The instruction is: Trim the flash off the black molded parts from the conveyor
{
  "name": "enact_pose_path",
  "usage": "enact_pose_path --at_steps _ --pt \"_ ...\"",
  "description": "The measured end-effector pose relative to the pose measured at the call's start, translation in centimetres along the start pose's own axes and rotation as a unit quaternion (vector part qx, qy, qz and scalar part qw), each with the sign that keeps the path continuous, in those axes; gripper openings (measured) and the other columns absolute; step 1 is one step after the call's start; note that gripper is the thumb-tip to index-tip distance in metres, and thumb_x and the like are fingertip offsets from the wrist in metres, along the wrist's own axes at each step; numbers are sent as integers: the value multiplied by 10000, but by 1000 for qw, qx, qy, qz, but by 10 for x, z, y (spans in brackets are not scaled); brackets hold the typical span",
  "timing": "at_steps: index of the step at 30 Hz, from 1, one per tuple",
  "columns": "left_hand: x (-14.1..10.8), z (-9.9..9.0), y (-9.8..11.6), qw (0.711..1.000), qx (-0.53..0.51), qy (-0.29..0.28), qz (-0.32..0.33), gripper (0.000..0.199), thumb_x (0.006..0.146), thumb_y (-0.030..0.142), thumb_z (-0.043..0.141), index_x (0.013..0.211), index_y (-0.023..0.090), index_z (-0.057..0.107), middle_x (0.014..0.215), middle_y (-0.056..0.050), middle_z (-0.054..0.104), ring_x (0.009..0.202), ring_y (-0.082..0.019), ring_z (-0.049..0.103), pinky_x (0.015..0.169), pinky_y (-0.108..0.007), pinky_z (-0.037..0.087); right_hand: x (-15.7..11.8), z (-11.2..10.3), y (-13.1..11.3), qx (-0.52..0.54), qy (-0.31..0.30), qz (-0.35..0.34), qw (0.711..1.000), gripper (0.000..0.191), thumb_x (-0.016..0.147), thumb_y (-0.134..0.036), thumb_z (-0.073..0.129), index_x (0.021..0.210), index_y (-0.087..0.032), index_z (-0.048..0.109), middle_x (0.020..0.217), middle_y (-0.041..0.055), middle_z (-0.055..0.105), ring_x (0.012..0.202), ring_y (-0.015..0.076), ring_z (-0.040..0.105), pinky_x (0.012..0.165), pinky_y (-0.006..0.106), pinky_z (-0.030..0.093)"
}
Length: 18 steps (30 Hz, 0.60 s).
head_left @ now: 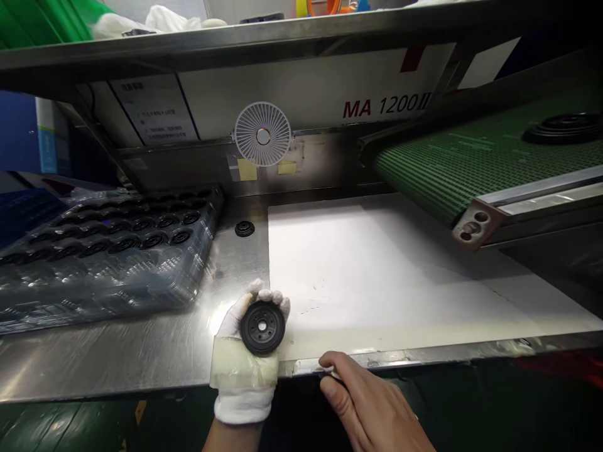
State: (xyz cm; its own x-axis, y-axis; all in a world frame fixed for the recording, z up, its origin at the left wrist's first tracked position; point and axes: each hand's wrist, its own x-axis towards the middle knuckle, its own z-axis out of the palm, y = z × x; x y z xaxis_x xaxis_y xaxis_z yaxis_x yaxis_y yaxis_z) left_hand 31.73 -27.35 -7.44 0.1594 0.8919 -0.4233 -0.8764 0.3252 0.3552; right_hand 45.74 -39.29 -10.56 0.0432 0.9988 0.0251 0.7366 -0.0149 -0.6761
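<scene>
The gloved left hand (247, 370), its wrist wrapped in clear tape, is curled almost shut around one black disc (262, 328), with the fingertips showing above the rim. Beside it, the bare right hand (370, 405) is nearly closed, thumb and forefinger pinched on a pale strip (331, 373) at the front lip of the steel table (117, 361). The strip is too small and hidden to identify.

A white sheet (358, 270) lies on the table just past the hands. To the left, one loose black part (244, 229) sits alone on the bare steel, near a plastic-wrapped tray (108, 251). The tray holds many more black parts, at least four rows, though the glare and wrap prevent an exact count. One further black part (564, 129) rides on the green conveyor (438, 160), which juts over the sheet at the right. Behind stand one white fan (262, 134), two yellow notes (247, 169) (287, 167) and one paper notice (155, 110).
</scene>
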Motion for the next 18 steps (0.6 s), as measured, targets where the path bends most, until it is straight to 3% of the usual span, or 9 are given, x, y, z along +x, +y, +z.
enact_pose_path --at_steps 4,10,14,18 --pt "-5 1 -8 1000 5 0 9 175 800 127 571 930 127 689 807 -63 655 810 -176 639 839 -388 540 6 1 -10 39 58 7 998 272 1006 -429 289 879 -262 463 732 -34 557 637 157 547 528 251 350" --pt "-9 5 -19 1000 6 16 18 131 803 138 579 873 142 689 761 -50 641 726 -152 630 773 -358 560 22 18 -24 27 135 -75 988 224 1006 -361 353 901 -248 516 780 -16 567 681 163 557 574 256 367" --pt "-8 9 -17 998 -10 56 -7 142 798 133 581 887 156 690 732 -41 627 695 -145 622 730 -340 565 23 21 -27 33 122 -99 987 260 994 -344 368 838 -229 541 734 -3 553 631 161 538 530 249 357" --pt "-7 11 -13 998 -7 68 -3 123 802 144 581 870 146 684 739 -47 631 726 -159 630 732 -338 565 20 15 -28 167 52 -30 984 190 887 -443 543 889 -258 588 699 -35 566 526 123 488 448 202 353"
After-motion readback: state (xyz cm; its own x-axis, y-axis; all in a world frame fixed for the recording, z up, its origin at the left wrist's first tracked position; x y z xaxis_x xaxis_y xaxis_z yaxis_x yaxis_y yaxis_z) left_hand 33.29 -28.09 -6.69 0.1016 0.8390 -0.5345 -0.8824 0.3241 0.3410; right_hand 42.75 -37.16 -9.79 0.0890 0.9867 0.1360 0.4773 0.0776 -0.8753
